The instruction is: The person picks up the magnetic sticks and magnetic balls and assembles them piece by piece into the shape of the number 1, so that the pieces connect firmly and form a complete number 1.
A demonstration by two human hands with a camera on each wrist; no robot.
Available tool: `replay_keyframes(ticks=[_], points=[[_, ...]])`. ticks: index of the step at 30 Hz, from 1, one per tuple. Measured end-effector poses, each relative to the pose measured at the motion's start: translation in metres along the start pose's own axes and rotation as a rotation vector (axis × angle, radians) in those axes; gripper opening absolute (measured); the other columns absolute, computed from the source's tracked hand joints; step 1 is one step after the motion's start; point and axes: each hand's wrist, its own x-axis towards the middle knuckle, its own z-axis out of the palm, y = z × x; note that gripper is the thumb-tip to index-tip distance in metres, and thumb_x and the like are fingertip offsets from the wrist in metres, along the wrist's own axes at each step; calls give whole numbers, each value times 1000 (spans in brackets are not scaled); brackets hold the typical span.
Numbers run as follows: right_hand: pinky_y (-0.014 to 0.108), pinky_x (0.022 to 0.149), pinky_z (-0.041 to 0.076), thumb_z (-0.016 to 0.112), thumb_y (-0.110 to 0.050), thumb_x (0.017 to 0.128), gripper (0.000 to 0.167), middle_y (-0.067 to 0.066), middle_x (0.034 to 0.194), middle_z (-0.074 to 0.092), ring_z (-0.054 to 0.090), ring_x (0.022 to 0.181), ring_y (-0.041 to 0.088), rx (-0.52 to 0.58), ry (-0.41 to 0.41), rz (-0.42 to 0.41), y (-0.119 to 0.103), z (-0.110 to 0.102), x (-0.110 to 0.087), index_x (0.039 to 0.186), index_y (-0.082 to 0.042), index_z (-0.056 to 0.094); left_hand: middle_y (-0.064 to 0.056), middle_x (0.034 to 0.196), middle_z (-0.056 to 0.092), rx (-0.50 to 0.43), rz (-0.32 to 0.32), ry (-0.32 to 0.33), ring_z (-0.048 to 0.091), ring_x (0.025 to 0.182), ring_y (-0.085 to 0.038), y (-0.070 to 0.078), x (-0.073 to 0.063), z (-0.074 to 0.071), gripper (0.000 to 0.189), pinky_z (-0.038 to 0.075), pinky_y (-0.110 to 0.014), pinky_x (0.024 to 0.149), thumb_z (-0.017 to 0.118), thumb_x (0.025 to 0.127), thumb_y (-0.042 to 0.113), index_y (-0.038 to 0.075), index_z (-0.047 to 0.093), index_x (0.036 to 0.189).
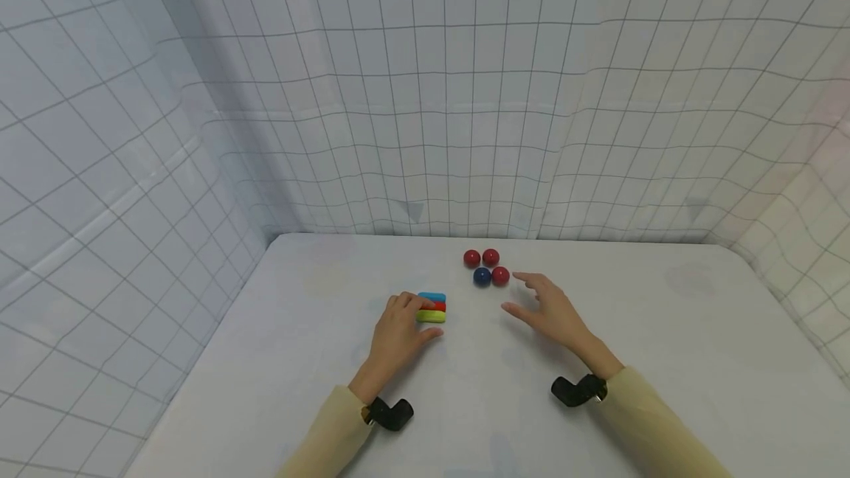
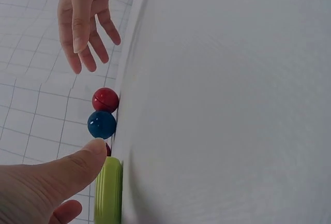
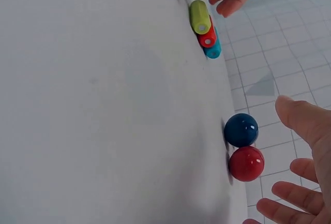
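Observation:
Three short coloured cylinders lie side by side near the table's middle: a blue one (image 1: 432, 296), a red one (image 1: 440, 307) and a ribbed yellow-green one (image 1: 432, 317). My left hand (image 1: 397, 329) hovers at their left end, thumb apart and fingers loosely bent, partly covering them in the head view. Farther back sit a dark blue ball (image 1: 482, 276) and three red balls, one red ball (image 1: 501, 276) touching the blue one. Just right of that ball is my right hand (image 1: 551, 312), thumb and fingers spread, with nothing held. The right wrist view shows a gap between the hand and the balls.
The white table (image 1: 292, 375) ends at the back against a wall of white gridded cloth (image 1: 451, 131). More gridded cloth (image 1: 99, 205) hangs along the left side. Each wrist carries a black camera mount (image 1: 392, 415).

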Motion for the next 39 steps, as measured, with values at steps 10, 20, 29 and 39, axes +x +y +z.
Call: replay_keyframes(ticks=[10, 20, 29, 39], points=[[45, 84, 49, 75, -32, 83, 64, 18, 127, 53, 54, 110, 32, 73, 46, 16, 5, 4, 22, 131, 2, 51, -3, 97, 56, -2, -5, 13, 49, 92, -21, -2, 2, 3, 40, 47, -35, 79, 86, 69, 26, 11, 67, 101], [48, 86, 47, 77, -29, 81, 61, 19, 125, 54, 55, 107, 35, 86, 55, 96, 8, 6, 38, 129, 0, 53, -2, 96, 55, -11, -22, 5, 49, 91, -21, -4, 2, 6, 37, 47, -36, 76, 85, 71, 26, 12, 67, 99], [46, 84, 47, 76, -24, 82, 52, 18, 121, 56, 57, 103, 34, 84, 46, 126, 10, 9, 51, 124, 1, 58, -2, 93, 54, -33, -10, 33, 47, 86, -19, -7, 2, 11, 34, 47, -33, 71, 85, 70, 26, 12, 67, 95], [44, 82, 48, 77, -22, 81, 48, 18, 115, 58, 58, 98, 33, 103, 47, 132, 11, 17, 58, 119, 2, 60, -1, 91, 54, -61, -18, 44, 48, 85, -19, -8, 2, 13, 30, 47, -33, 71, 85, 71, 23, 11, 67, 93]])
